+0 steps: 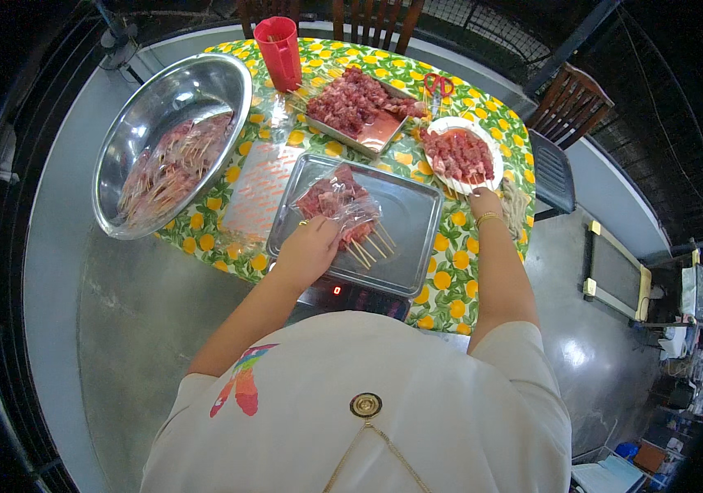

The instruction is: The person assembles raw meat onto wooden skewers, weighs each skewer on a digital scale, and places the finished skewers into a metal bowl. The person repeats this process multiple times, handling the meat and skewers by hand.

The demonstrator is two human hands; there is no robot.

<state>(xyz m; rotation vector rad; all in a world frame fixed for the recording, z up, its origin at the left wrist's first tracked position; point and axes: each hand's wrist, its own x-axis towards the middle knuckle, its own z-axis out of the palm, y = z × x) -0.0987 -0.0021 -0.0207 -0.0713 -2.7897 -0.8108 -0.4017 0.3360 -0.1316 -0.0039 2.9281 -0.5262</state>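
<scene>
My left hand point(312, 245) is closed on the edge of a clear plastic bag point(357, 210). Several raw meat skewers point(331, 195) lie in that bag, their bare sticks poking out toward me. The bag rests on a metal tray point(405, 222), which sits on a digital scale point(351, 297) with a lit red display. My right hand point(484, 202) reaches to the near rim of a white plate point(492, 154). Its fingers are closed around stick ends of the meat skewers point(460, 156) heaped there; the fingertips are partly hidden.
A large steel basin point(241, 90) at the left holds bagged skewers. Printed plastic bags point(259, 193) lie beside the tray. Farther back are a red pitcher point(279, 53), a meat-filled metal pan point(360, 107) and red scissors point(438, 85). Pale strings point(516, 205) hang near the right edge.
</scene>
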